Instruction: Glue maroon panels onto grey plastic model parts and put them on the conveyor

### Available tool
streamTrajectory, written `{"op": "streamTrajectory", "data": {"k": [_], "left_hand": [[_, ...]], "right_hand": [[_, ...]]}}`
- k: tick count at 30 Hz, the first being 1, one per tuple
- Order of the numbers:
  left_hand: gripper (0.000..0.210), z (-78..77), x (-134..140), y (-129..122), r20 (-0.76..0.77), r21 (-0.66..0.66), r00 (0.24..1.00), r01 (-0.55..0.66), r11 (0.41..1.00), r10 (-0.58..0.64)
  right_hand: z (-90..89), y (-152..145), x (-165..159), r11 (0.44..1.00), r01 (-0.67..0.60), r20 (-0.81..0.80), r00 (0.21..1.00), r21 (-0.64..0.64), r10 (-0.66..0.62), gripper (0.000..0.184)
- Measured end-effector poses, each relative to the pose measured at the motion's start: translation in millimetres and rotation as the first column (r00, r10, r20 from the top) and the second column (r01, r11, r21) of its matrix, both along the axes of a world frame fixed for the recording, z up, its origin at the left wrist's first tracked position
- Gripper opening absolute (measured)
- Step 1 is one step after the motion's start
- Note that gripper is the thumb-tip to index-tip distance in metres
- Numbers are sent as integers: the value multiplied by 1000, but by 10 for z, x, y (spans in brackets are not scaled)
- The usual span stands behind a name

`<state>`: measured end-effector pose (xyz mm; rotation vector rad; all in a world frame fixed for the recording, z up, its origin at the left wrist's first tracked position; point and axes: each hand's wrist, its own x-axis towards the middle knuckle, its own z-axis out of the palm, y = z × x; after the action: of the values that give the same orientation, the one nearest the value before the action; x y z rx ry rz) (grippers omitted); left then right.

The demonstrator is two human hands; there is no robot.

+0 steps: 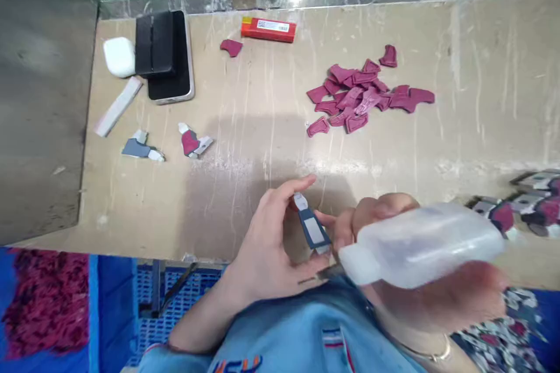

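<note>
"Biggest thing?"
"The workbench [249, 93]; ahead of the right hand [441, 297] lies a heap of maroon pieces [352, 96]."
"And that hand?"
"Wrapped around a translucent squeeze bottle [431, 247]."
"The left hand [265, 253]?"
"Curled, gripping a slate-grey part [312, 229], which sits between the two hands."

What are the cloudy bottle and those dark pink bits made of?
The bottle looks like glossy plastic: it's whitish, partly see-through and shiny. The dark pink bits seem fairly matte, maybe rubber or plastic, with molded-looking edges.
</note>
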<state>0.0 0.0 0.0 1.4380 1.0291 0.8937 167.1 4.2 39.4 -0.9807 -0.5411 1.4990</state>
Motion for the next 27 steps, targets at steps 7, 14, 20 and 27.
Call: {"op": "streamTrajectory", "data": {"k": [7, 14, 20, 27], "left_hand": [[40, 73, -62, 62, -224, 235, 972, -15, 972, 69], [32, 230, -252, 107, -488, 410, 859, 73, 909, 152], [28, 372, -568, 142, -672, 295, 708, 525, 798, -217], [73, 203, -392, 147, -750, 375, 662, 404, 834, 16]], "right_hand": [[-71, 17, -50, 997, -48, 57, 997, 67, 45, 40], [-224, 60, 120, 994, 111, 88, 990, -8, -110, 43], [-289, 27, 481, 967, 246, 218, 943, 58, -253, 46], [-285, -5, 473, 951, 308, 276, 913, 16, -301, 52]]}}
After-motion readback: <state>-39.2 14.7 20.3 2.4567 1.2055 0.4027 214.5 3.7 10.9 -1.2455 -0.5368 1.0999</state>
